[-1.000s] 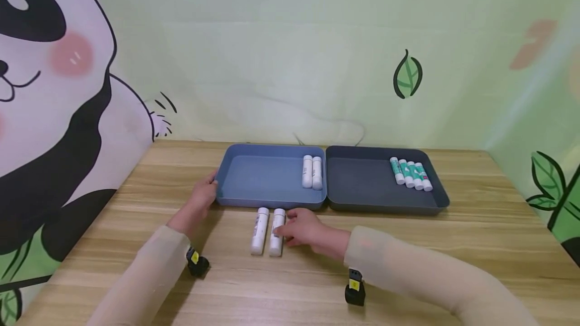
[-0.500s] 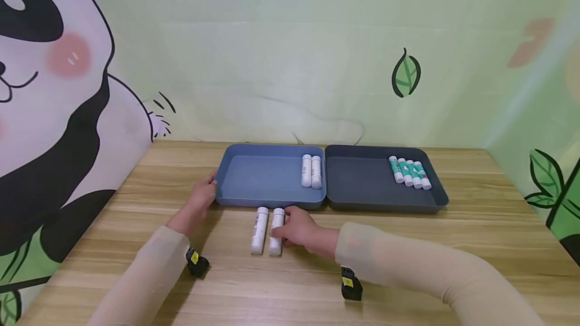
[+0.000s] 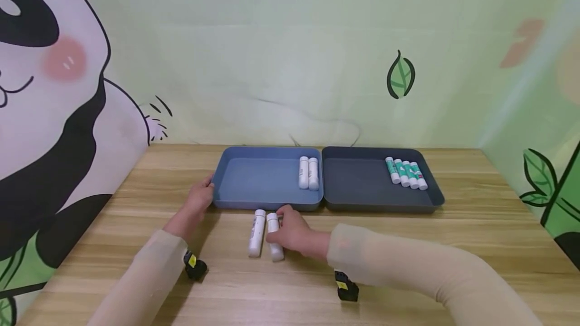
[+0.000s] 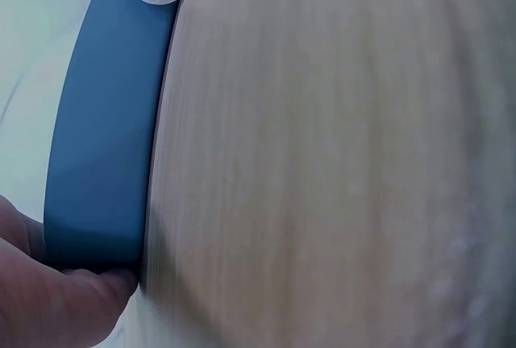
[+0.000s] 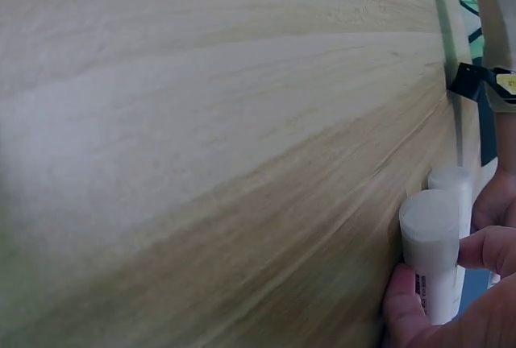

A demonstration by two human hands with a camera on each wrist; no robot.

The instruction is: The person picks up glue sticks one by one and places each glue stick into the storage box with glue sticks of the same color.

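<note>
In the head view, my left hand (image 3: 199, 200) holds the left end of a blue tray (image 3: 267, 204); its thumb and fingers bend round the tray's corner in the left wrist view. My right hand (image 3: 292, 230) pinches a white glue stick (image 3: 276, 251) in front of the tray, thumb on one side and fingers on the other. The right wrist view shows that stick's broad white end close by. Just to its left lies a second white glue stick (image 3: 256, 235), roughly parallel on the table. Two more white glue sticks (image 3: 308, 173) lie side by side at the blue tray's right end.
A dark grey tray (image 3: 358, 185) stands against the blue one's right side, with several green-and-white glue sticks (image 3: 406, 173) at its right end. Behind the wooden table (image 3: 254, 296) is a green wall (image 3: 272, 64) printed with leaves and a panda.
My right hand has closed in on the right-hand loose glue stick, which now lies tilted and slightly nearer the other. The left hand keeps its hold on the tray.
</note>
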